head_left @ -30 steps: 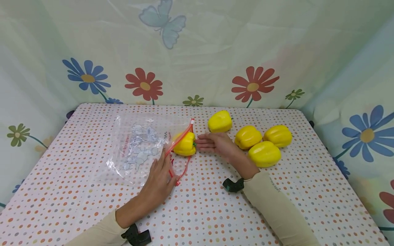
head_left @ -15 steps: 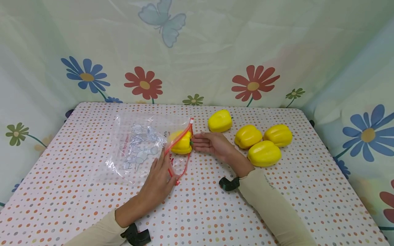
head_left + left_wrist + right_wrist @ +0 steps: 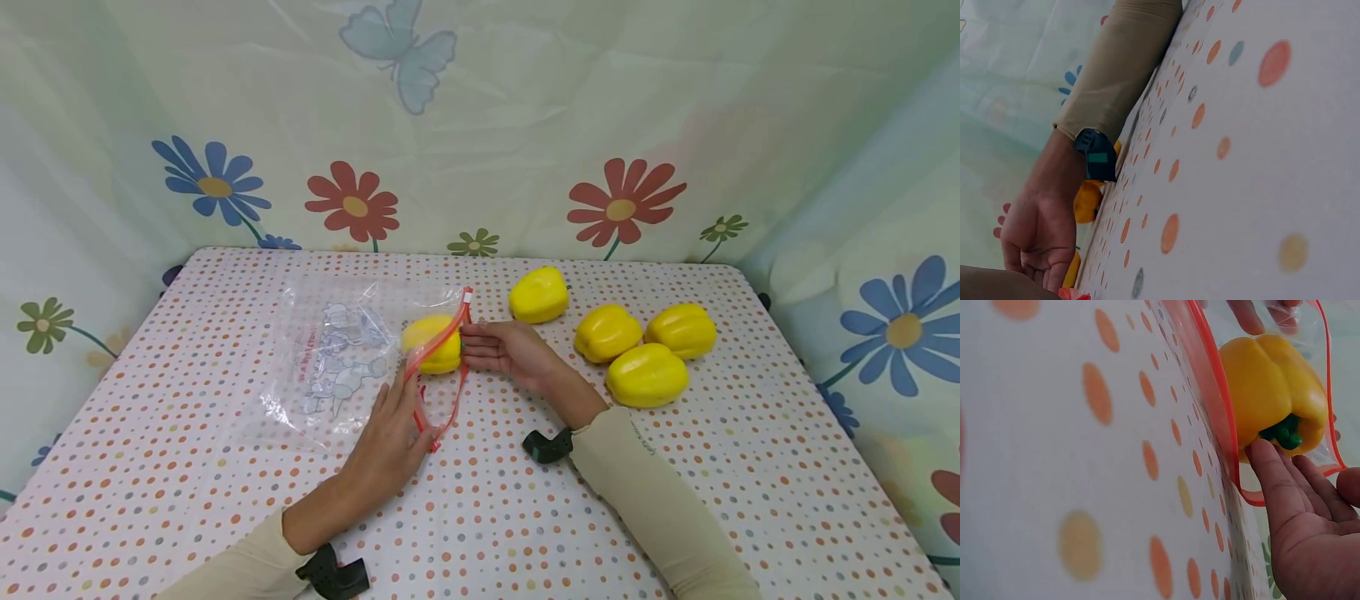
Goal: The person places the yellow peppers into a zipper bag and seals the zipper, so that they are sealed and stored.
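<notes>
A clear plastic bag (image 3: 307, 408) with a red zip edge lies flat, its mouth facing right. Inside that mouth sits a yellow bell pepper (image 3: 431, 342), its green stem (image 3: 1286, 432) turned toward my right hand (image 3: 513, 354). The right hand's straight fingers (image 3: 1279, 475) push against the stem end of the pepper. My left hand (image 3: 382, 450) rests at the bag's near side, fingers extended along the red edge and thumb beside its lower corner. In the left wrist view the pepper in the bag is mostly hidden behind the hands.
To the right are several more yellow bell peppers: one alone at the back (image 3: 538, 295) and a cluster including a near pepper (image 3: 647, 375). A dotted cloth (image 3: 480, 517) covers the table. A flower-printed curtain (image 3: 495, 125) closes off the back and sides.
The right hand has moved left, pushing the bell pepper deeper into the bag's mouth. The left hand has stayed at the bag edge; the other peppers have not moved.
</notes>
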A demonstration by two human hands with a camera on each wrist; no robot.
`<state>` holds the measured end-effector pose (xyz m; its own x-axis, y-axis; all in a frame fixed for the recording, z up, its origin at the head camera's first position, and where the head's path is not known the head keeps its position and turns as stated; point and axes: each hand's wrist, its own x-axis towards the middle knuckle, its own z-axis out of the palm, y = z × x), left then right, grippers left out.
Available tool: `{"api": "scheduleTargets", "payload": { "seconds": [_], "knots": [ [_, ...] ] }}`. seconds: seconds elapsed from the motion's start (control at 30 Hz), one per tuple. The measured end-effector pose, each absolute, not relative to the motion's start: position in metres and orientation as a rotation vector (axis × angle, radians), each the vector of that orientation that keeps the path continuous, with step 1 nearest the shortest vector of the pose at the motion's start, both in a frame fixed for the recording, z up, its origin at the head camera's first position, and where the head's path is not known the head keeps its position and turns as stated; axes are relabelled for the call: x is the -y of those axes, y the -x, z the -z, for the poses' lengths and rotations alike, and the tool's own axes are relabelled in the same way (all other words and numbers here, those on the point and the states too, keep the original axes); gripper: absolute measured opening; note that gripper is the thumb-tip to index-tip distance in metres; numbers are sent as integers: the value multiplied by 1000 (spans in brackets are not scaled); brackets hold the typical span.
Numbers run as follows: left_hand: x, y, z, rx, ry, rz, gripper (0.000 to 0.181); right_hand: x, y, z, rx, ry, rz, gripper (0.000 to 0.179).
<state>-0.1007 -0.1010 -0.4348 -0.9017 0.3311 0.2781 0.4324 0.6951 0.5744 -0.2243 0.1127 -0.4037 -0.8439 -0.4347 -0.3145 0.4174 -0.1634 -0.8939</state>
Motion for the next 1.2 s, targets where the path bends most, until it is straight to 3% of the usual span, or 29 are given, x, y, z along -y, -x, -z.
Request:
{"api": "scheduleTargets", "payload": {
  "seconds": [1.2],
  "knots": [
    [101, 101, 437, 2638, 665, 945, 93, -102, 225, 398, -1547, 188, 1902, 41]
  ]
}}
